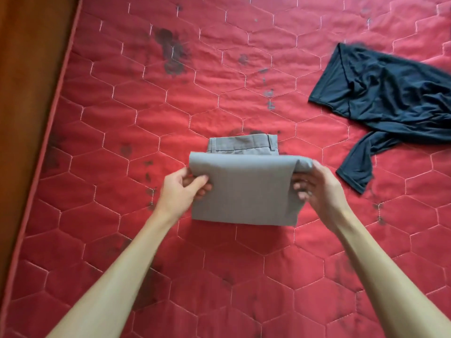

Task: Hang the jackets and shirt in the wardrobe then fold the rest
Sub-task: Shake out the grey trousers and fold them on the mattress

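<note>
Grey trousers [246,189] lie folded into a compact rectangle in the middle of the red quilted mattress [170,106], with the waistband showing at the far edge. My left hand [181,191] grips the fold's left side, thumb on top and fingers under it. My right hand [317,189] grips the right side, where the upper layer curls over the fingers. A dark navy T-shirt [385,103] lies crumpled and unfolded at the right, apart from both hands.
The mattress carries dark stains near its middle and top. A brown wooden floor or frame [26,93] runs along the mattress's left edge. The T-shirt runs past the right border of the view.
</note>
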{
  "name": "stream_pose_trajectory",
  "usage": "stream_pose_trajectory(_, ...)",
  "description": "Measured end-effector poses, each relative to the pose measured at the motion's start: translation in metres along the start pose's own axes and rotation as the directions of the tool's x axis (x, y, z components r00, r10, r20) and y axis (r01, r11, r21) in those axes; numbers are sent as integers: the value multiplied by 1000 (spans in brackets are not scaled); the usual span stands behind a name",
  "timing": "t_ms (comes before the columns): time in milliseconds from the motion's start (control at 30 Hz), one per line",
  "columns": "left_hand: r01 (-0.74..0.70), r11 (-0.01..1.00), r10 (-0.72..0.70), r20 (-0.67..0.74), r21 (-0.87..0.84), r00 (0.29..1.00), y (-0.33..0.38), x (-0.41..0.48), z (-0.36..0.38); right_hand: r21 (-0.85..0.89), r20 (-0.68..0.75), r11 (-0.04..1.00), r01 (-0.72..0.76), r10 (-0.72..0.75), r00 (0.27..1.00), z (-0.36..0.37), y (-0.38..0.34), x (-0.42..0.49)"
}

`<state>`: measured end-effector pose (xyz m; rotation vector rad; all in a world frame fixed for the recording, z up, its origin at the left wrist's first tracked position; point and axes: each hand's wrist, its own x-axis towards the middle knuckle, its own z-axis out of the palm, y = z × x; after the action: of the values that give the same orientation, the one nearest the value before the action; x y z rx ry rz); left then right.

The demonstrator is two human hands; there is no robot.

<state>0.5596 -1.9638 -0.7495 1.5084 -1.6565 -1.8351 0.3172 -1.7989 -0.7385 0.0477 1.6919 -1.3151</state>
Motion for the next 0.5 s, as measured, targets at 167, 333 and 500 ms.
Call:
stream_pose_trajectory(167,33,993,-2,-272,110,962,-11,60,28,-131,27,985,115,-112,993,19,-3,59)
stream_pose_trajectory(333,-284,639,519,-128,714,845,-29,50,60,-540,0,771,337,-400,917,30,21,62)
stream_pose_trajectory(500,-434,302,567,206,849,797,-50,51,93,-850,349,54,523,-686,638,66,62,43)
